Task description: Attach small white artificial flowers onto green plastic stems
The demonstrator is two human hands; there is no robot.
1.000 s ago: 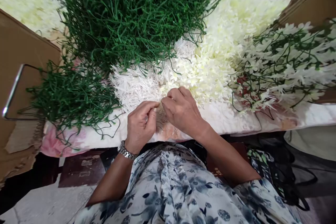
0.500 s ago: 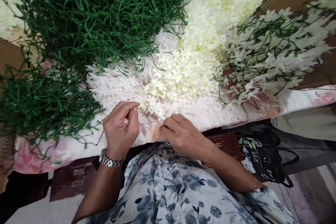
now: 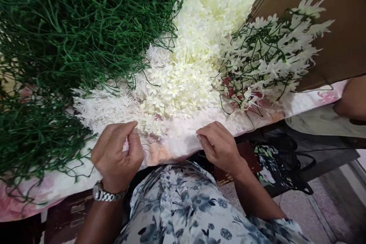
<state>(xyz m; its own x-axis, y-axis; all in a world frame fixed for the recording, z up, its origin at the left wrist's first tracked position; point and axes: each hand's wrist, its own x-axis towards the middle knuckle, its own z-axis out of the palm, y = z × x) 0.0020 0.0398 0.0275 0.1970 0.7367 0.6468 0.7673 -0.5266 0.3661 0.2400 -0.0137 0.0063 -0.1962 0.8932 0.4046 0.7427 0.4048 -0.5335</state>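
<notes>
My left hand (image 3: pixel 116 155), with a metal watch at the wrist, is pinched thumb to forefinger at the near edge of a heap of white plastic sprigs (image 3: pixel 105 106); what it pinches is too small to make out. My right hand (image 3: pixel 220 146) rests with curled fingers on the pink-flowered cloth (image 3: pixel 177 145) at the table's front edge, and nothing shows in it. Just beyond both hands lies a pile of loose cream artificial blossoms (image 3: pixel 188 72).
A big tangle of green plastic stems (image 3: pixel 71 34) fills the left and back. Finished sprays of white flowers on green stems (image 3: pixel 268 57) lie at the right against a brown cardboard box (image 3: pixel 328 26). Another person's arm (image 3: pixel 353 99) shows at the right edge. A dark bag (image 3: pixel 283 164) sits below.
My hands have come apart: the left went left along the sprigs, the right slid right and down to the cloth's edge. The view has swung to the right.
</notes>
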